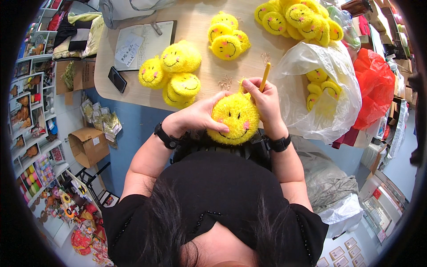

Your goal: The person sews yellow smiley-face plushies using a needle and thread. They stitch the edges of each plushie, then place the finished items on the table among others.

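Note:
Over the table's near edge, my left hand (203, 115) grips a round, fuzzy yellow smiley plush (235, 116) by its left side, thumb across the front. Its stitched smile, dark eyes and pink cheeks face up. My right hand (265, 100) pinches a yellow yarn loop at the top of the plush. A thin tool with a yellow handle (265, 76), perhaps a crochet hook, sticks up from the same hand; its tip is hidden. Just beyond the plush lies a small tangle of brownish rings or thread (225, 82).
More smiley plushes lie in piles at left (180, 58), centre (227, 46) and far right (302, 18). A clear plastic bag (293, 90) with several plushes stands right, beside a red bag (372, 86). An open notebook (153, 40) and a phone (117, 79) lie left on the table (196, 26).

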